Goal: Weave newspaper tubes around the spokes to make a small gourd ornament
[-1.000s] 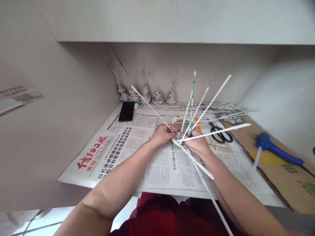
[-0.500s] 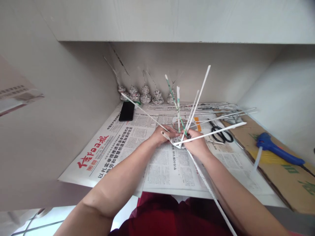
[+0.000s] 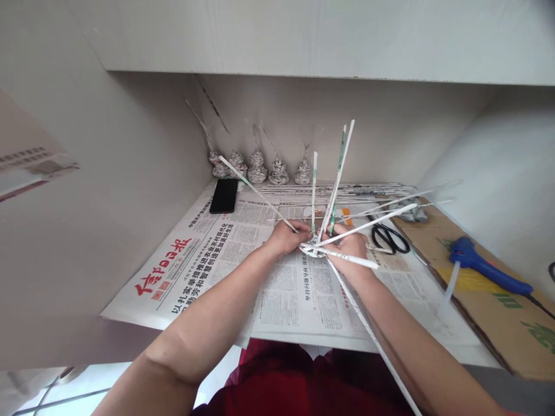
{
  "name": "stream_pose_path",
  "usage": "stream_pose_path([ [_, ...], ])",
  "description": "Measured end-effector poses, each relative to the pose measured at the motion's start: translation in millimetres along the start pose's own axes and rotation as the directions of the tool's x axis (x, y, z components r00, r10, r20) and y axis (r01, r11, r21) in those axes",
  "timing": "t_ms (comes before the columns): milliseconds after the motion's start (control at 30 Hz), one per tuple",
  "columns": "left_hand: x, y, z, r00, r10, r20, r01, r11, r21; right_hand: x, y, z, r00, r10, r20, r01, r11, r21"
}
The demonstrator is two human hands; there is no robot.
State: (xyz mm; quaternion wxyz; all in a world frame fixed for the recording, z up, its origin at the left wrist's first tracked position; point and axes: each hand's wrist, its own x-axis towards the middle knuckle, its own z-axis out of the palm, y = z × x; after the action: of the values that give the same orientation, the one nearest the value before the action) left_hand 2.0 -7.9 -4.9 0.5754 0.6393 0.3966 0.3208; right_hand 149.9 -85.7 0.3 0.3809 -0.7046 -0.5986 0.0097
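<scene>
Between my hands is a small woven paper base (image 3: 313, 251), with several rolled paper sticks (image 3: 336, 180) fanning out from it. My left hand (image 3: 288, 237) pinches its left side, close to a stick that slants up and left. Closed on the right side is my right hand (image 3: 347, 245), its fingers partly hidden behind the sticks. One white stick (image 3: 353, 257) lies across the right hand. A long stick (image 3: 368, 326) runs from the base down along my right forearm.
Woven gourd-shaped pieces (image 3: 257, 169) line the back wall, with loose paper sticks (image 3: 347, 189) before them. A phone (image 3: 224, 196) lies on the newspaper (image 3: 208, 260). Right are black scissors (image 3: 390, 238) and a blue glue gun (image 3: 489, 267) on cardboard (image 3: 515, 341). A shelf overhangs the table.
The short stick that pointed up-left over my left hand now points right across my right hand. The green-marked stick has swung right, beside the tall white one. Both hands keep hold.
</scene>
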Motion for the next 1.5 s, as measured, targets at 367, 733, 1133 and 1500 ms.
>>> stream_pose_path([
  [367,2,-10,2,0.994,0.095,0.058,-0.099,0.992,0.075,0,2,6,0.997,0.046,0.063,-0.055,0.987,0.15],
  [733,6,-11,1,0.981,0.188,-0.036,-0.183,0.977,0.111,0,-3,3,0.975,0.221,0.012,-0.2,0.856,0.476],
  [1133,0,-3,4,0.974,0.219,0.056,-0.221,0.975,0.026,6,13,16,0.948,0.292,0.126,-0.31,0.758,0.574],
  [1500,-3,0,10,0.966,0.251,0.055,-0.246,0.966,-0.082,13,6,11,0.914,0.404,0.03,-0.235,0.468,0.852],
])
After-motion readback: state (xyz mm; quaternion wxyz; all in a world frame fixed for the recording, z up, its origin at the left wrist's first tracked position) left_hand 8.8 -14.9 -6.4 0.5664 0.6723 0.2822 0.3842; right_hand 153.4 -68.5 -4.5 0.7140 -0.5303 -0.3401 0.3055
